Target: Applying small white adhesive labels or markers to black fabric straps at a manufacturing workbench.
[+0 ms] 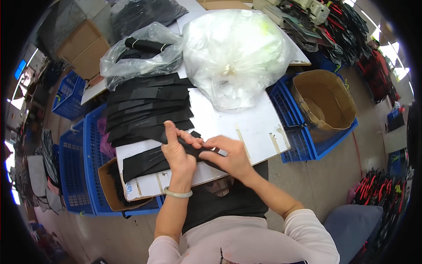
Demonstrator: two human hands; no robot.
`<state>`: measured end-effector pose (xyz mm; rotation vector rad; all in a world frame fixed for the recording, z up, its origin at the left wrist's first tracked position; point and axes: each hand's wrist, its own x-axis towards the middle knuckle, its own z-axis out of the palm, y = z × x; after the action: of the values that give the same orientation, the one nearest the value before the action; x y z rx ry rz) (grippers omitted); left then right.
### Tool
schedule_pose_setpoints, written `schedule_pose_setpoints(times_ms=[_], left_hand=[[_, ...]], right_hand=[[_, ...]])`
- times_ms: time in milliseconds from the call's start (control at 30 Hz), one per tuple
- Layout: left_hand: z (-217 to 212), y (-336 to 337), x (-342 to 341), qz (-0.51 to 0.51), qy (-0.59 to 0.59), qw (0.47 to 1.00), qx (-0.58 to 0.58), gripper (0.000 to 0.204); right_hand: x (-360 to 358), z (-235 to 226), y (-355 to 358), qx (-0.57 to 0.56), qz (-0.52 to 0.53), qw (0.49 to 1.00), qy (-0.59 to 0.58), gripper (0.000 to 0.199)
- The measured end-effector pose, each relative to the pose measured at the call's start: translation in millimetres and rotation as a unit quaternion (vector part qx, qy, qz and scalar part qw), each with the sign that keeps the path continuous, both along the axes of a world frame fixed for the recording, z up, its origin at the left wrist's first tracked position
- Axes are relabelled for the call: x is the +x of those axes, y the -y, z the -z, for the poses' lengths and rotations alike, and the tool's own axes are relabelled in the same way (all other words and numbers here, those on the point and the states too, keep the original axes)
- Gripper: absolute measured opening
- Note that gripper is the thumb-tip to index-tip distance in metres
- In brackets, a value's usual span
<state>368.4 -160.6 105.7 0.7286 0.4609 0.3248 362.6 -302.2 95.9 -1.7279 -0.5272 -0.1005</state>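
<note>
Near the table's front edge, both hands are on a folded black fabric piece (190, 148). My left hand (179, 154) has its thumb pointing up and its fingers curled over the cloth. My right hand (231, 156) pinches the right end of the same piece between thumb and fingers. Left of my hands, more black fabric strips (143, 163) lie along the front edge, partly under the left hand. Beyond them a fanned row of overlapping black fabric pieces (149, 103) covers the left of the white table (255, 132).
A bulging clear plastic bag (237, 57) stands at the table's back. Beside it, an open plastic bag (140, 61) holds black bundles. Blue crates (74, 165) flank the table on the left, and another blue crate (303, 145) with a brown carton (327, 101) stands right.
</note>
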Motion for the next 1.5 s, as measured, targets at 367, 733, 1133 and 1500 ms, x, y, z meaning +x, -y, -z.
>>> schedule_pose_setpoints(times_ms=[367,733,1133,1500], left_hand=[[4,-1,-15,0.082,-0.004,0.996,-0.027,0.041],[7,-9,-24,0.086,0.008,0.996,0.000,0.015],[-14,2,-31,0.101,0.094,0.989,0.047,0.019],[-12,3,-40,0.157,0.161,0.973,0.053,0.024]], right_hand=[[187,36,36,-0.520,0.135,0.823,0.186,0.020],[109,-22,29,-0.151,0.157,0.961,0.172,0.013],[34,-47,6,-0.062,-0.110,0.978,0.165,0.022],[17,-45,8,0.005,-0.057,0.993,0.099,0.015]])
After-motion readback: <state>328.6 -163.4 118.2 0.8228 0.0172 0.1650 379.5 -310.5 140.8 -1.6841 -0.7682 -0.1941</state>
